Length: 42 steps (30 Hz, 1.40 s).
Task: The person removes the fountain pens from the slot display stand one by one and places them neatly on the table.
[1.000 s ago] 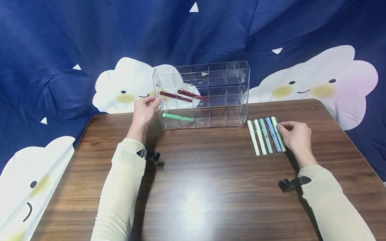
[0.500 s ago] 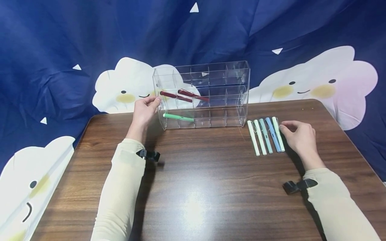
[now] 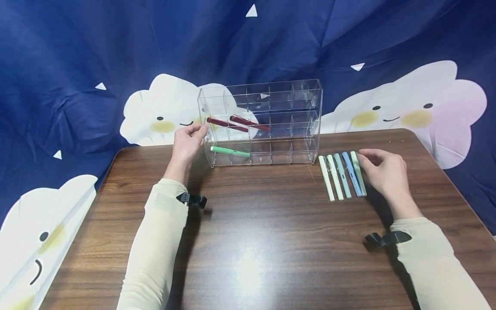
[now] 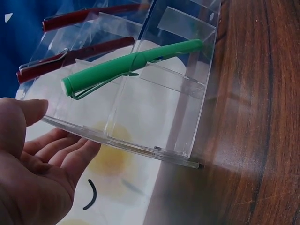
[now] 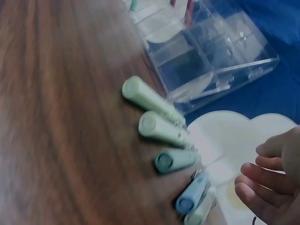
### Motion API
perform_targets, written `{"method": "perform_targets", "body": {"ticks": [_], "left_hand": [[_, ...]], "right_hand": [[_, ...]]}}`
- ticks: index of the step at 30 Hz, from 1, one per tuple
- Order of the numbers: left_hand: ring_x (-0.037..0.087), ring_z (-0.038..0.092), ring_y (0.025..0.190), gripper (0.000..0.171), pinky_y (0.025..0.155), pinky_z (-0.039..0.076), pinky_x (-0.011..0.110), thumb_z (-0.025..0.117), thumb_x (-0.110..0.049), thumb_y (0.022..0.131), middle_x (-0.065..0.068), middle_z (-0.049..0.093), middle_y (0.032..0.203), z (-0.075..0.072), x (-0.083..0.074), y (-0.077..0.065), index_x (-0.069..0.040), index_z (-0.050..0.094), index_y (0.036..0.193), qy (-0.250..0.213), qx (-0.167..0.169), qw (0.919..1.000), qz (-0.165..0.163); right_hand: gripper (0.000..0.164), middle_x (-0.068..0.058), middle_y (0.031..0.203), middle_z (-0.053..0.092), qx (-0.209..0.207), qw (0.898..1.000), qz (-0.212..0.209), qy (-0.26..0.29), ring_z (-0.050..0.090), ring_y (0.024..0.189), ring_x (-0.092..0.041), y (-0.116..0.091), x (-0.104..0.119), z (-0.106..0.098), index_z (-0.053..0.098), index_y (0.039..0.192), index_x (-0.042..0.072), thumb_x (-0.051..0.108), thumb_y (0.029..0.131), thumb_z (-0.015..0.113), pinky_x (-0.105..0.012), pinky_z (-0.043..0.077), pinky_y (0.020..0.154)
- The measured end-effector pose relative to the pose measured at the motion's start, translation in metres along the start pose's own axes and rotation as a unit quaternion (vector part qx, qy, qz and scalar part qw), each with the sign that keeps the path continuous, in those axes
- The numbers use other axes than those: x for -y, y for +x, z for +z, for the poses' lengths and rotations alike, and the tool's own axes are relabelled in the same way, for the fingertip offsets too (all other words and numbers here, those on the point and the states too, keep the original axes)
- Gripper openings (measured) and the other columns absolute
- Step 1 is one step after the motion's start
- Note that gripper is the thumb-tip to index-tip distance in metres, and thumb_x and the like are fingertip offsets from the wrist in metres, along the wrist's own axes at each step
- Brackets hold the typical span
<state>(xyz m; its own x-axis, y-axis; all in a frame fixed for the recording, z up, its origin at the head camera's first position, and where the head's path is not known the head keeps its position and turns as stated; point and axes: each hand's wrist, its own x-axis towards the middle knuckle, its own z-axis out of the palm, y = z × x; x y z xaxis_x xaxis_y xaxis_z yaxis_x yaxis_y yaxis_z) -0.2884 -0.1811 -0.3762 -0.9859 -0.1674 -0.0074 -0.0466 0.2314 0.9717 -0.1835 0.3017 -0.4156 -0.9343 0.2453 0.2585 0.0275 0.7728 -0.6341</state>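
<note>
Five pens (image 3: 342, 175) lie on the table (image 3: 271, 215), just beside the clear rack (image 3: 280, 125).
Your left hand (image 3: 187, 143) pinches the rack's side; right hand (image 3: 389, 173) fingers loosely parted, holding nothing. Pens likely light, stiff, slick: take mid-barrel.

table (image 3: 294, 232): brown, wood-grained, shiny | backdrop (image 3: 155, 38): blue, probably cloth | printed clouds (image 3: 416, 97): white
</note>
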Motion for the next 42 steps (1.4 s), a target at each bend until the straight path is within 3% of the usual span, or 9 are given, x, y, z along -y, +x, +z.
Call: {"method": "perform_targets", "body": {"ticks": [2, 4, 7, 11, 23, 29, 35, 42], "left_hand": [[0.011, 0.068, 0.093, 0.045, 0.074, 0.055, 0.012, 0.069, -0.024, 0.108, 0.028, 0.073, 0.134, 0.000, 0.001, 0.000, 0.006, 0.066, 0.141, -0.003, 0.002, 1.0000, 0.002], [0.014, 0.070, 0.097, 0.045, 0.075, 0.056, 0.013, 0.069, -0.024, 0.108, 0.028, 0.073, 0.135, -0.001, 0.001, 0.000, 0.005, 0.066, 0.142, -0.001, 0.004, 1.0000, 0.001], [0.022, 0.073, 0.109, 0.045, 0.083, 0.060, 0.016, 0.068, -0.024, 0.108, 0.026, 0.073, 0.136, -0.002, 0.000, 0.000, 0.004, 0.065, 0.142, 0.006, 0.007, 0.9999, -0.005], [0.031, 0.072, 0.123, 0.045, 0.093, 0.063, 0.022, 0.068, -0.024, 0.108, 0.025, 0.072, 0.138, -0.002, -0.002, 0.001, 0.004, 0.065, 0.143, 0.007, 0.012, 0.9998, -0.012], [0.033, 0.071, 0.125, 0.045, 0.096, 0.063, 0.023, 0.067, -0.022, 0.109, 0.027, 0.070, 0.139, -0.002, -0.003, 0.001, 0.006, 0.063, 0.144, 0.005, 0.016, 0.9998, -0.007], [0.033, 0.072, 0.124, 0.044, 0.089, 0.063, 0.019, 0.067, -0.022, 0.109, 0.028, 0.071, 0.138, -0.002, -0.003, 0.001, 0.006, 0.064, 0.142, 0.008, 0.012, 0.9999, -0.005], [0.037, 0.070, 0.128, 0.044, 0.094, 0.063, 0.021, 0.067, -0.020, 0.109, 0.029, 0.070, 0.138, -0.001, -0.003, 0.001, 0.008, 0.064, 0.143, 0.001, 0.011, 0.9999, -0.001], [0.027, 0.074, 0.113, 0.041, 0.080, 0.062, 0.015, 0.067, -0.018, 0.108, 0.029, 0.071, 0.136, -0.002, -0.003, 0.002, 0.008, 0.065, 0.141, -0.005, 0.012, 0.9999, -0.001]], "right_hand": [[0.035, -0.027, 0.119, 0.078, -0.005, 1.000, -0.017, 0.005, 0.069, 0.095, -0.011, 0.001, 0.007, 0.001, 0.077, 0.126, 0.000, 0.027, 0.106, 0.066, -0.033, 0.047, 0.087], [0.033, -0.027, 0.116, 0.079, -0.010, 0.999, -0.035, 0.013, 0.057, 0.083, 0.011, 0.002, 0.013, 0.002, 0.078, 0.125, 0.000, 0.025, 0.106, 0.068, -0.025, 0.044, 0.080], [0.031, -0.028, 0.113, 0.079, -0.014, 0.998, -0.058, 0.034, 0.042, 0.076, 0.029, 0.005, 0.023, 0.004, 0.078, 0.124, -0.001, 0.023, 0.105, 0.069, -0.017, 0.041, 0.076], [0.031, -0.026, 0.111, 0.080, -0.016, 0.996, -0.074, 0.054, 0.045, 0.077, 0.030, 0.008, 0.036, 0.006, 0.079, 0.122, 0.000, 0.023, 0.104, 0.071, -0.012, 0.040, 0.075], [0.029, -0.026, 0.116, 0.079, -0.010, 0.988, -0.098, 0.121, 0.054, 0.083, 0.027, 0.015, 0.067, 0.016, 0.079, 0.123, 0.001, 0.021, 0.104, 0.072, 0.001, 0.043, 0.078], [0.027, -0.024, 0.115, 0.080, 0.002, 0.982, -0.116, 0.149, 0.059, 0.085, 0.024, 0.017, 0.080, 0.021, 0.079, 0.124, 0.000, 0.017, 0.103, 0.073, 0.000, 0.047, 0.079], [0.025, -0.027, 0.112, 0.080, 0.010, 0.974, -0.157, 0.160, 0.058, 0.083, 0.026, 0.021, 0.091, 0.029, 0.078, 0.123, -0.003, 0.011, 0.103, 0.072, 0.002, 0.047, 0.078], [0.025, -0.023, 0.117, 0.080, 0.042, 0.971, -0.167, 0.168, 0.060, 0.086, 0.025, 0.023, 0.109, 0.034, 0.077, 0.125, -0.002, 0.009, 0.103, 0.071, 0.001, 0.049, 0.080]]}}
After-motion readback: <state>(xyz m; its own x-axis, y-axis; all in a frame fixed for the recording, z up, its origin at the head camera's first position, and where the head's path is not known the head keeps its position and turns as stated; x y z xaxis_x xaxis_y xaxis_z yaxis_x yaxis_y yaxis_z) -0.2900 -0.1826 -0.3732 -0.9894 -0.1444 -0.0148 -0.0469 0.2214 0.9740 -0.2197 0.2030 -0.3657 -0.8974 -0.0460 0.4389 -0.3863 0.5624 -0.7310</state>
